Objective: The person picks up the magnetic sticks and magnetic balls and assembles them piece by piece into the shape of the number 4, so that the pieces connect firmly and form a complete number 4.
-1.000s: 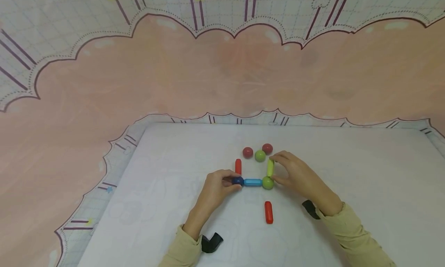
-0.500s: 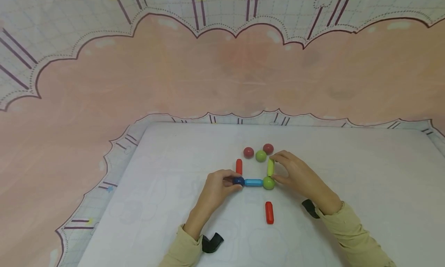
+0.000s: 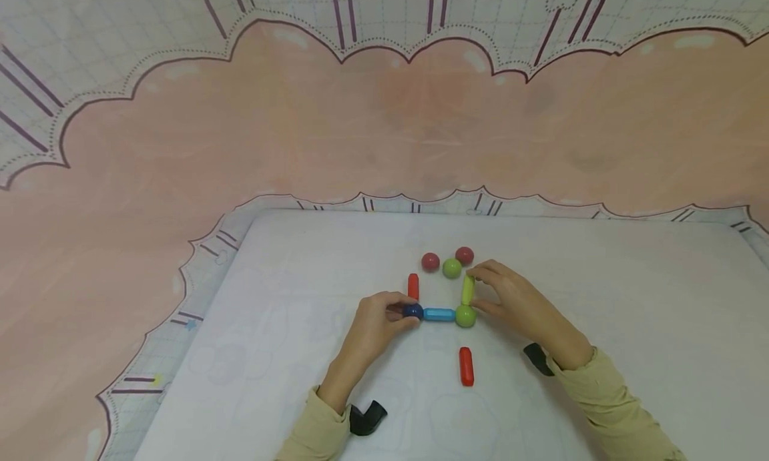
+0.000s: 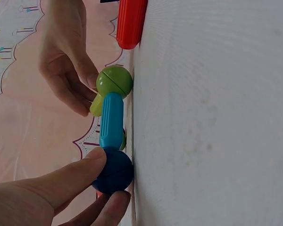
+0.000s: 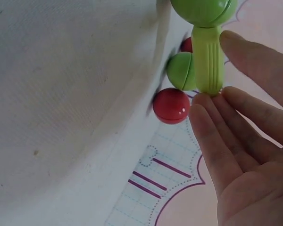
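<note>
My left hand (image 3: pixel 369 324) pinches a dark blue ball (image 4: pixel 114 172) between thumb and fingers. From that ball a light blue rod (image 3: pixel 439 315) runs right to a green ball (image 3: pixel 465 315). A yellow-green rod (image 5: pixel 208 61) extends from the green ball toward the back. My right hand (image 3: pixel 517 307) holds this rod, with the thumb at its side by the ball and the fingertips at its far end. Behind the left fingers, a red rod (image 3: pixel 413 286) points away from the dark blue ball; its near end is hidden by the fingers.
Just beyond the joined pieces lie a red ball (image 3: pixel 430 262), a second green ball (image 3: pixel 452 268) and another red ball (image 3: pixel 464 255). A loose red rod (image 3: pixel 466 367) lies nearer the person. Everything rests on a white tabletop (image 3: pixel 288 381), with a patterned cloth (image 3: pixel 384 127) beyond.
</note>
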{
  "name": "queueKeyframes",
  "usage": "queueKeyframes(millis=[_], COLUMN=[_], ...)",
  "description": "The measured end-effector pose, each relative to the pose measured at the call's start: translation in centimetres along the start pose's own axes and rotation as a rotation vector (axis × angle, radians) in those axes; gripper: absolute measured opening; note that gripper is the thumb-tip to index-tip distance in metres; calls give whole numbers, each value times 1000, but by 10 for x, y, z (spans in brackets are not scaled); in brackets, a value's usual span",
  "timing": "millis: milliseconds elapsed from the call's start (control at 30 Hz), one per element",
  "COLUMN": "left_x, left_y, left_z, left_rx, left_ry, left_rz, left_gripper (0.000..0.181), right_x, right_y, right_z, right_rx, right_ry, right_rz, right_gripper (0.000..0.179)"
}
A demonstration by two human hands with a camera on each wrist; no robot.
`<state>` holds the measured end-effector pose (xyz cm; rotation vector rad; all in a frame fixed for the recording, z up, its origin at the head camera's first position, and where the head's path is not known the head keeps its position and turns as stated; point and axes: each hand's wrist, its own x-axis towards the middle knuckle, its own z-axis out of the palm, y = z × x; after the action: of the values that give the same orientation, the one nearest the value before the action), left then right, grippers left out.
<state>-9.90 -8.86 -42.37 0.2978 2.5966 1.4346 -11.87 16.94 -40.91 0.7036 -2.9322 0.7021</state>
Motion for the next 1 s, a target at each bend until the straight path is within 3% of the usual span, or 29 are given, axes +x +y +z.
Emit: queueKeyframes(millis=[467,1000], left_x=[-1,-1], left_y=[3,4], left_z=[-1,-2], left_rx=[9,5], left_ry=[3,-17], left_rz=[-8,-33], left_gripper=[27,28], right_x=[3,5], right_y=[2,7], right_z=[4,13], right_rx=[15,79], right_ry=[-27,-75], right_rz=[0,-29], right_gripper=[51,35])
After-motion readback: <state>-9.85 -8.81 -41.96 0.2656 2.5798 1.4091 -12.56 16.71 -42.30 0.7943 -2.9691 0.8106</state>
